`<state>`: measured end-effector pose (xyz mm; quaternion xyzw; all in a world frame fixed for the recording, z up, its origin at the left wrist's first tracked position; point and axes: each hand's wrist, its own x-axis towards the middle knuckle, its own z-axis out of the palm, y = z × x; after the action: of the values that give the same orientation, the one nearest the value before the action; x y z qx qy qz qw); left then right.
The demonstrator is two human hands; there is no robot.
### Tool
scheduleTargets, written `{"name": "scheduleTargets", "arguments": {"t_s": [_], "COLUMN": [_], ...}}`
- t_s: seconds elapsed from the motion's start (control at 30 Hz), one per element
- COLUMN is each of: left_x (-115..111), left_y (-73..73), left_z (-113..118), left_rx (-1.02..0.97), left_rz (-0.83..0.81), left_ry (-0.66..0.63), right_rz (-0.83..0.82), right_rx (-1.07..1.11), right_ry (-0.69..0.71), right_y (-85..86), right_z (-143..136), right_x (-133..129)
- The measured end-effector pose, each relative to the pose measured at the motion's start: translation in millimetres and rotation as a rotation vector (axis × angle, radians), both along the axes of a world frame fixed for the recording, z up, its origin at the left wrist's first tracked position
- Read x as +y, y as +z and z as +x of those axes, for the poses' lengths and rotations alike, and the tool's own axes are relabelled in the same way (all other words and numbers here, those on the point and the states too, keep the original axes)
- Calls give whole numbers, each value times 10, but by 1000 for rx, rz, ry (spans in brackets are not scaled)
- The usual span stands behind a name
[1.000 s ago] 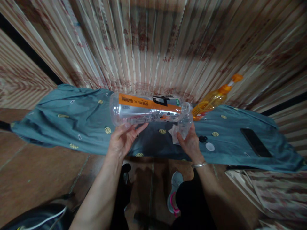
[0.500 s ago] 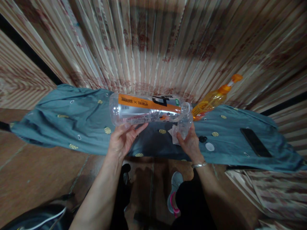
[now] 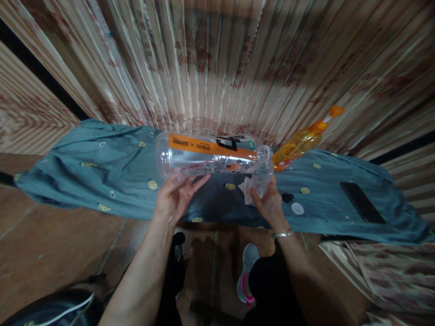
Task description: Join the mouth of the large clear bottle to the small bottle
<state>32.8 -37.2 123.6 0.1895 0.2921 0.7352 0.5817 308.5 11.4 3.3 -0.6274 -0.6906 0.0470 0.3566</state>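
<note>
Head view. Scarcely any change over the last second: the big bottle (image 3: 207,156) lies sideways at frame centre, my hands in the same places. I read that as a steady hold. Left hand (image 3: 175,194) supports it along its lower side. Right hand (image 3: 270,201) curls round the small bottle (image 3: 262,174), by the big one's neck; contact unclear. Edges: the cloth (image 3: 125,172) ends just below my hands. Orange bottle (image 3: 302,141) crowds the right; phone (image 3: 362,202) farther out. More room leftward.
</note>
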Motion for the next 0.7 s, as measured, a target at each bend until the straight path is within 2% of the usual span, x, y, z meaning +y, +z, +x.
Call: {"name": "scheduleTargets", "arguments": {"t_s": [0.7], "left_x": [-19], "left_y": [14], "left_z": [-1], "left_rx": [4], "left_rz": [-8], "left_ry": [-18], "right_rz": [1], "right_rx": [-1], "right_ry": [-6], "right_y": [7], "right_z": [1], "right_x": [5]}}
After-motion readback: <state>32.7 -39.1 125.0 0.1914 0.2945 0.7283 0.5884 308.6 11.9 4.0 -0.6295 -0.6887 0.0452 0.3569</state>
